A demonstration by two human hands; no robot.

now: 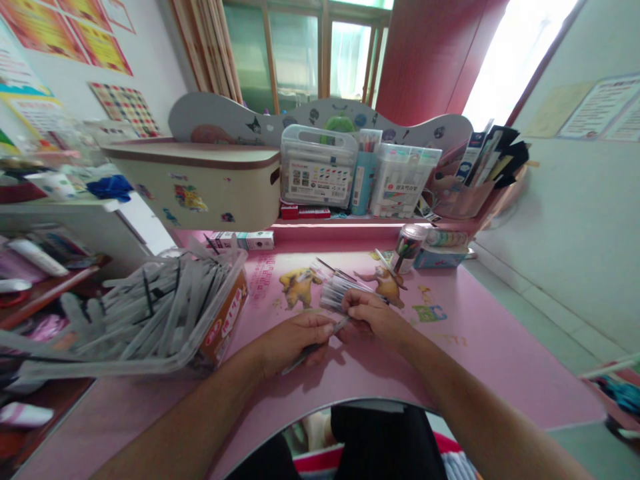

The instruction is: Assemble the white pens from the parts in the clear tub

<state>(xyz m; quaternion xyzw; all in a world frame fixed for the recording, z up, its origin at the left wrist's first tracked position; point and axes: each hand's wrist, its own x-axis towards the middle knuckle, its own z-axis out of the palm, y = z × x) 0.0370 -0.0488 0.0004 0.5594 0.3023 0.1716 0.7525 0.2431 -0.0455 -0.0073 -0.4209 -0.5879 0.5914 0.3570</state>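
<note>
A slim pen [296,364], dark and clear along its length, lies slantwise in my left hand [300,340], whose fingers are closed round it. My right hand [373,315] pinches at the upper end of the same pen, close to the left fingertips. Just beyond my right hand, a row of pens with clear barrels [333,293] rests on the pink desk. Two thin dark sticks [336,269] lie behind that row. To the left stands a clear plastic bin [150,365], heaped with pale translucent sleeves [165,307] and a few dark sticks.
At the back, a shelf holds a lidded cream box [200,190], a marker case [317,170] and a second case [405,180]. Below it stands a clear pen jar [409,247] beside a blue box [440,257]. The pink desk [500,360] curves inward toward my lap.
</note>
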